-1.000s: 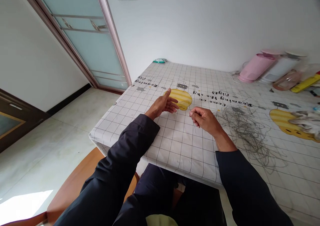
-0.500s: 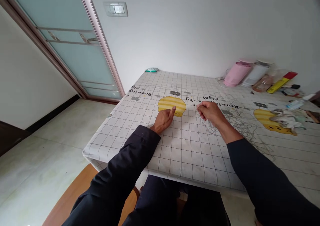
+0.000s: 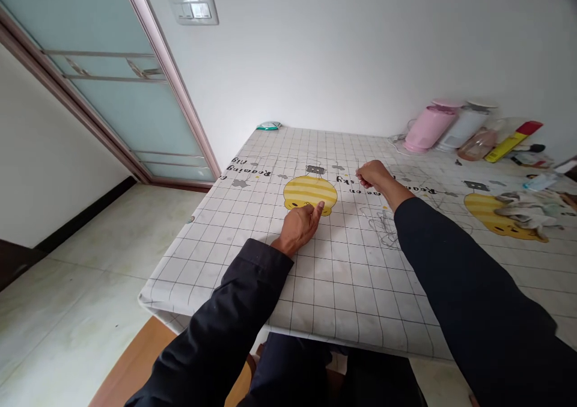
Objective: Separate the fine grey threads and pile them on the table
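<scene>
My left hand [image 3: 300,226] is closed above the near part of the table, with its thumb lying along the curled fingers. Beneath it is the yellow striped bear balloon [image 3: 311,189] printed on the tablecloth. Farther forward and to the right, my right hand [image 3: 372,174] is closed in a pinch over the printed lettering. Whatever either hand holds is too thin or too hidden to make out. A loose tangle of thin grey thread [image 3: 382,226] lies on the cloth just below my right wrist, partly covered by the sleeve.
A checked tablecloth [image 3: 315,281] covers the table. A small green-and-white packet [image 3: 268,125] lies at the far left corner. Along the wall stand a pink cylinder [image 3: 430,127], a white one [image 3: 464,127] and a yellow-red box [image 3: 514,142]. A crumpled cloth [image 3: 525,208] lies at right.
My right hand has moved forward, away from me, and stays closed. My left hand has come slightly nearer to me and stays closed. The view has shifted a little.
</scene>
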A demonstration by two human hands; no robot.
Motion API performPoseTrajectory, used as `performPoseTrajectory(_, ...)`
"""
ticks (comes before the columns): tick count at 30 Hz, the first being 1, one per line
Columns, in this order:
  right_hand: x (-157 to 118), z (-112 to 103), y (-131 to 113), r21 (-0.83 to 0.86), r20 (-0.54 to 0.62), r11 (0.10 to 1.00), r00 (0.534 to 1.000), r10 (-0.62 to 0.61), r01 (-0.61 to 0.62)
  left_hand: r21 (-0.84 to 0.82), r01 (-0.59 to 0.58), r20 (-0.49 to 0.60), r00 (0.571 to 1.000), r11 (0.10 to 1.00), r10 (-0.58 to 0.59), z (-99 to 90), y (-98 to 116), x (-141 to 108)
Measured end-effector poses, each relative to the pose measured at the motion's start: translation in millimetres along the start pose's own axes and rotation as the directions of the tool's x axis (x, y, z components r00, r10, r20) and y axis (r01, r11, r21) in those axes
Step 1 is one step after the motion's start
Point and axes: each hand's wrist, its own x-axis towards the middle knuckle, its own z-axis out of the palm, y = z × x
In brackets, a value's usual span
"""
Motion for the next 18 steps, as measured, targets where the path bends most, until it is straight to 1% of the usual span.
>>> performPoseTrajectory(2,15,-2,3,-0.028,-0.015,0.999,0.999,0.031,-0.031,0.113,0.005,-0.03,1.0,0.994,-0.002,3.1,1,1)
performPoseTrajectory(4,28,-3,5,-0.064,-0.024,0.996,0.998,0.061,-0.063,0.161,0.007,-0.009,1.0,0.987,-0.006,4.8,3,2)
performPoseTrajectory(7,44,-1,8,-0.14,-0.031,0.984,0.994,0.108,-0.111,0.182,0.018,0.004,1.0,0.983,-0.019,5.8,3,3)
performPoseTrajectory(10,57,2,9,-0.222,-0.04,0.965,0.99,0.134,-0.14,0.16,0.027,0.001,1.0,0.987,-0.027,6.4,1,5)
performPoseTrajectory(13,66,6,9,-0.305,-0.046,0.944,0.992,0.119,-0.127,0.144,0.017,-0.006,1.0,0.99,-0.016,7.0,-1,6)
performPoseTrajectory(15,69,8,7,-0.372,-0.047,0.922,0.994,0.101,-0.111,0.166,0.012,0.001,1.0,0.986,-0.012,7.1,-2,6)
performPoseTrajectory(18,72,3,3,-0.479,-0.059,0.873,0.996,0.074,-0.093,0.209,0.006,0.004,1.0,0.978,-0.006,6.7,-2,6)
